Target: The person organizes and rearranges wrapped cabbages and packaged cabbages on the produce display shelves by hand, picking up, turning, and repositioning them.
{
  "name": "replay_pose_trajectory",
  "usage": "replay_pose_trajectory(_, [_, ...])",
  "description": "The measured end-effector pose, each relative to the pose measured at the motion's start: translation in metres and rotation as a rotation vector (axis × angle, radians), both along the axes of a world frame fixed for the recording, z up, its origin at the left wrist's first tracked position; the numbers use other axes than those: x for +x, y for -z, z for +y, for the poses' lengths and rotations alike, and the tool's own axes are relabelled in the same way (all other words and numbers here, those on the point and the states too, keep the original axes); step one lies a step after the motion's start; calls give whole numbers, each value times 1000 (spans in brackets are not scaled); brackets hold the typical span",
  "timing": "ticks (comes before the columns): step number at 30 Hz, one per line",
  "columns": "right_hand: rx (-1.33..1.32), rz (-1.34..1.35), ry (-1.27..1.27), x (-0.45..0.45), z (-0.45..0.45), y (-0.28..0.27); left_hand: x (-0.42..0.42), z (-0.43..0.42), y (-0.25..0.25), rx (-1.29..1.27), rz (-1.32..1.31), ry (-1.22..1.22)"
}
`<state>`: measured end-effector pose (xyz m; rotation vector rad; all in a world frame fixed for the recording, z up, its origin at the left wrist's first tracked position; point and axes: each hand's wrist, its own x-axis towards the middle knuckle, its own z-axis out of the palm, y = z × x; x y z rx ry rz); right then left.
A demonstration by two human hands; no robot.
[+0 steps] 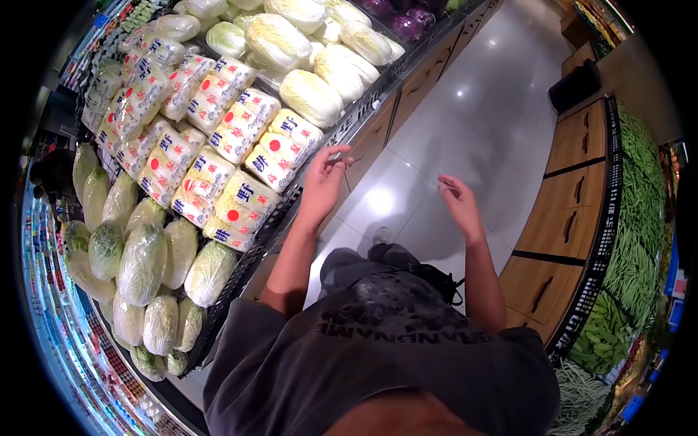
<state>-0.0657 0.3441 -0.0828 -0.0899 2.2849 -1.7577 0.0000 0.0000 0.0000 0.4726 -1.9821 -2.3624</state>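
Observation:
My left hand (325,182) is raised beside the edge of the vegetable stand, its fingers loosely bent and apart, holding nothing that I can see. Nearest to it are wrapped packs of napa cabbage (283,149) with red dots and blue characters, which it does not appear to touch. Over the aisle floor, my right hand (458,202) hangs in the air with its fingers half curled and apart, and no object shows in it. Plastic-wrapped long napa cabbages (143,263) are stacked at the left, below the printed packs.
Unprinted pale cabbages (278,41) and purple cabbages (407,25) fill the stand's far part. A black slatted rim (285,207) edges it. Across the tiled aisle (436,138), wooden drawers (556,240) stand under green beans (632,232) and leafy greens (602,330). A black rounded object (574,86) stands farther along.

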Motion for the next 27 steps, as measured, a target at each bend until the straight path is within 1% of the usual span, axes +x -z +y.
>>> replay_pose_trajectory(2, [-5,-85,-111,12,-18,-25,6,-1,-16,-283,254,-36])
replay_pose_trajectory(3, [22,14,-114,-100,-15,-51,-100,8,-25,-260,353,-56])
replay_pose_trajectory(5, [46,-9,-183,-110,-39,-53,-113,-5,-29,-658,317,-159])
replay_pose_trajectory(6, [37,-8,-175,-133,-53,-53,-138,-15,-31,-731,384,-194])
replay_pose_trajectory(7, [9,9,-225,-150,-67,-51,-153,-24,-32,-769,389,-190])
replay_pose_trajectory(8, [-15,20,-277,-164,-79,-47,-166,-32,-27,-799,378,-161])
replay_pose_trajectory(10, [3,58,-283,-203,-109,-51,-206,-46,-28,-828,401,-88])
replay_pose_trajectory(11, [21,95,-298,-219,-123,-51,-224,-57,-19,-925,374,2])
replay_pose_trajectory(12, [22,100,-293,-242,-137,-53,-245,-63,-20,-975,356,41])
replay_pose_trajectory(13, [82,249,-281,-259,-150,-51,-259,-67,-19,-1022,324,88])
replay_pose_trajectory(14, [141,396,-268,-276,-165,-49,-272,-70,-19,-1128,322,122])
replay_pose_trajectory(15, [143,398,-264,-300,-182,-56,-289,-75,-23,-1235,332,146])
replay_pose_trajectory(16, [170,460,-208,-313,-195,-58,-299,-81,-20,-1311,323,193])
replay_pose_trajectory(17, [201,529,-156,-329,-207,-57,-306,-85,-13,-1299,310,200])
replay_pose_trajectory(19, [253,539,-170,-366,-231,-54,-326,-95,-1,-1360,320,207])
replay_pose_trajectory(20, [298,565,-173,-379,-241,-49,-329,-99,9,-1324,293,231])
replay_pose_trajectory(22, [365,585,-219,-400,-260,-41,-328,-106,11,-1304,265,257])
replay_pose_trajectory(24, [403,572,-252,-405,-267,-37,-326,-110,14,-1253,281,289])
replay_pose_trajectory(27, [460,576,-268,-412,-274,-45,-328,-110,15,-1264,260,277])
